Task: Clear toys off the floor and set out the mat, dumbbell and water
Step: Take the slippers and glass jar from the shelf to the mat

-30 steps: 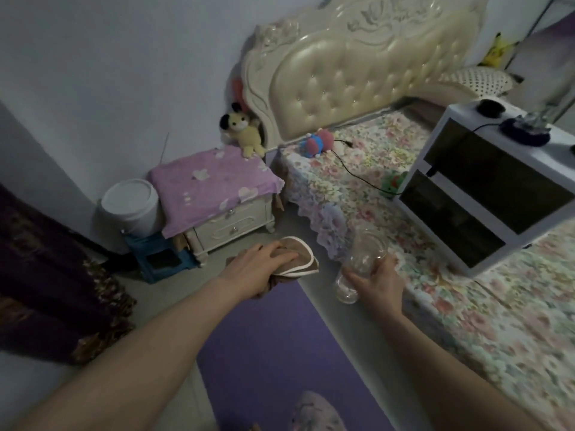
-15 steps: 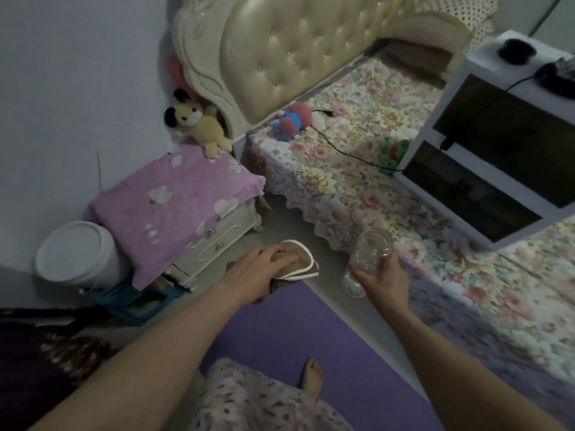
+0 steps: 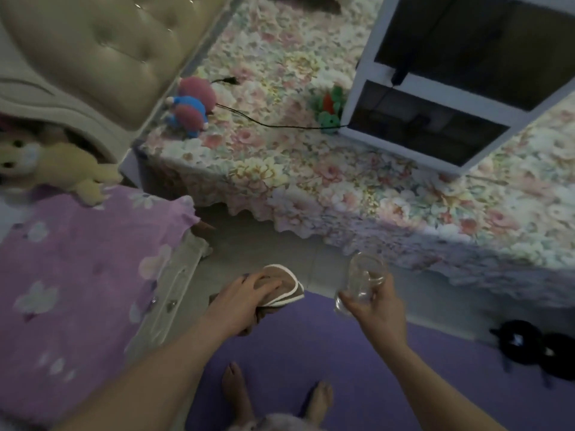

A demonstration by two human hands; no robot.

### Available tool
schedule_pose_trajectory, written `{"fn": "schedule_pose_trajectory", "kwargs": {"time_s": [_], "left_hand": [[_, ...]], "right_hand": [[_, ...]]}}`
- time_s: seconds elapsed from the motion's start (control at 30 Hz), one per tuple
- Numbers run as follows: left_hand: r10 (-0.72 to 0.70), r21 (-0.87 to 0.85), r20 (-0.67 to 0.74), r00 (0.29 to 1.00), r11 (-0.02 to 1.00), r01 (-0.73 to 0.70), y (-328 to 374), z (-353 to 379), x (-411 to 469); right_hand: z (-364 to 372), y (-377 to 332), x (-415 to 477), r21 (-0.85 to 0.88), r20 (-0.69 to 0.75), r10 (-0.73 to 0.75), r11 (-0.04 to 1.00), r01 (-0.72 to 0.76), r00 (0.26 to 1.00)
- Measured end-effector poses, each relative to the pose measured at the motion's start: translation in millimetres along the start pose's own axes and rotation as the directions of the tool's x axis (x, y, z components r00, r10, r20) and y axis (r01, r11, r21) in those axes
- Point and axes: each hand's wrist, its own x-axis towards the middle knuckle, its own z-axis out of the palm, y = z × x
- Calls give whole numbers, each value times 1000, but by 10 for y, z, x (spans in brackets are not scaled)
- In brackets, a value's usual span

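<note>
A purple mat point(image 3: 357, 353) lies on the floor under my bare feet. My left hand point(image 3: 245, 301) grips a folded brown cloth with white trim point(image 3: 284, 286) above the mat's far end. My right hand point(image 3: 373, 304) holds a clear glass point(image 3: 362, 281), tilted, near the bed's edge. A black dumbbell point(image 3: 535, 345) rests on the mat at the right. A pink and blue plush toy point(image 3: 191, 104) and a green plush toy point(image 3: 329, 110) lie on the bed. A yellow plush toy point(image 3: 59, 166) sits on the nightstand.
The bed with a floral cover point(image 3: 311, 175) fills the right and top. A white shelf unit point(image 3: 441, 76) lies on it, with a black cable point(image 3: 273, 122) running across. The nightstand under a purple cloth point(image 3: 81, 275) stands on the left. Grey floor point(image 3: 264, 241) shows between them.
The view has tilted down and closed in on the bed and nightstand. Both hands keep their hold on the cloth and the glass. The dumbbell has come into sight on the right.
</note>
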Motion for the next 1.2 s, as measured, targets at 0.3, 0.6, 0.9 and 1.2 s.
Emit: {"fn": "schedule_pose_trajectory", "kwargs": {"time_s": [0.3, 0.6, 0.9, 1.2], "left_hand": [[89, 46, 85, 992, 995, -93, -695, 1658, 1311], [158, 131, 125, 979, 976, -175, -1139, 3134, 2713], [471, 324, 117, 874, 814, -482, -1107, 4063, 3677], [241, 325, 310, 920, 882, -340, -969, 4619, 4005]], "right_hand": [[1220, 1314, 763, 31, -21, 91, 995, -91, 996], [2582, 2854, 1573, 62, -89, 139, 989, -134, 986], [3250, 3865, 2186, 143, -188, 131, 984, -104, 973], [3277, 4313, 2467, 228, -272, 145, 970, -83, 951]]}}
